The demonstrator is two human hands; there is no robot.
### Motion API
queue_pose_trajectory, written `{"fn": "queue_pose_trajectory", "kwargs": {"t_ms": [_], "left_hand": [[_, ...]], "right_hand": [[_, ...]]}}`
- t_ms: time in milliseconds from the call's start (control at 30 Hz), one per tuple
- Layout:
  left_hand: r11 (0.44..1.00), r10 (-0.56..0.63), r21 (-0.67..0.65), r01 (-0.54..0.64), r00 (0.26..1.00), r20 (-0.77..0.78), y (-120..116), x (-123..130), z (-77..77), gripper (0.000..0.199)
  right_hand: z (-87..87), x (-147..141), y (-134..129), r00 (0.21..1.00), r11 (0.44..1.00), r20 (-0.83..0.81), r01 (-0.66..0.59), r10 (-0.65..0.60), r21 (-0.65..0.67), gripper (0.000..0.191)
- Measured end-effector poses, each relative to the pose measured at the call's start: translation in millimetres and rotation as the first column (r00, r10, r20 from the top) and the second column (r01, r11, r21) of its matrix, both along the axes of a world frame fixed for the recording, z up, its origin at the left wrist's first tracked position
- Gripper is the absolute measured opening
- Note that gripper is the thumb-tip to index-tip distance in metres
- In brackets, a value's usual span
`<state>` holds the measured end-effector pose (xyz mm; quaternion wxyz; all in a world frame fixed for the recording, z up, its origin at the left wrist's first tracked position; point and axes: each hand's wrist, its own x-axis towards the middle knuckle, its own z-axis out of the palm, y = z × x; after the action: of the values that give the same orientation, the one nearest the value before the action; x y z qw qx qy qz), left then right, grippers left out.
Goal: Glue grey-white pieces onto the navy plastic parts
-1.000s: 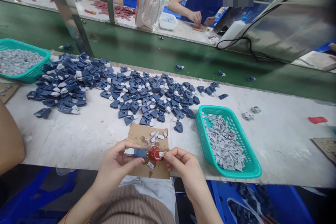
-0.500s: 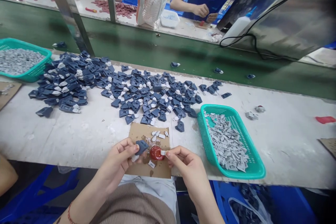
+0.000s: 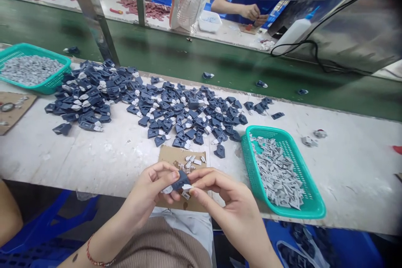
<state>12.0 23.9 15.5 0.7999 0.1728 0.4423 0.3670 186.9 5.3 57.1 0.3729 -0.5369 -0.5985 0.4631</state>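
Observation:
My left hand (image 3: pixel 157 184) pinches a dark blue plastic part (image 3: pixel 180 180) that has a whitish piece at its lower left. Against the lower right of this part, my right hand (image 3: pixel 221 194) holds a small light grey piece (image 3: pixel 187 187) between thumb and fingers. Under both hands lies a cardboard sheet (image 3: pixel 166 155) with several loose grey pieces (image 3: pixel 197 161) on it and one more (image 3: pixel 186 195) just below the blue part. The red blob on the cardboard is hidden behind my hands.
Beyond the cardboard spreads a big pile of blue parts (image 3: pixel 188 113). A green basket (image 3: pixel 314 201) of grey pieces stands at right, another green basket (image 3: pixel 47 86) at far left. Behind runs a green belt (image 3: pixel 163 56); people sit across it. A person's bare limb shows at lower left.
My right hand has moved left from the red blob and brought the small grey piece against the blue part. The view has shifted slightly, and both hands are now close together.

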Motion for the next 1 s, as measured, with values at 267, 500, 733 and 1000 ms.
{"fn": "queue_pose_trajectory", "kwargs": {"t_ms": [267, 500, 733, 1000], "left_hand": [[0.999, 0.001, 0.047, 0.0, 1.0, -0.023, -1.3, -1.8, 0.5, 0.039], [0.991, 0.048, 0.126, -0.037, 0.995, -0.09, -2.3, 1.3, -2.3, 0.035], [0.973, 0.117, 0.219, -0.07, 0.971, -0.209, -8.1, 2.6, 2.4, 0.029], [0.893, 0.171, 0.448, 0.043, 0.888, -0.426, -24.7, 3.6, 3.2, 0.029]], "right_hand": [[-4.7, -3.4, 0.7, 1.0, 1.0, 0.026, 0.016, -0.016, -0.009, 0.011], [-6.5, -12.5, -1.7, 0.994, 0.992, 0.056, 0.086, -0.091, 0.095, 0.016], [-14.6, -17.4, -5.4, 0.984, 0.978, 0.081, 0.148, -0.161, 0.147, 0.015], [-9.7, -17.1, -8.4, 0.97, 0.969, 0.001, 0.244, -0.245, 0.03, 0.012]]}}
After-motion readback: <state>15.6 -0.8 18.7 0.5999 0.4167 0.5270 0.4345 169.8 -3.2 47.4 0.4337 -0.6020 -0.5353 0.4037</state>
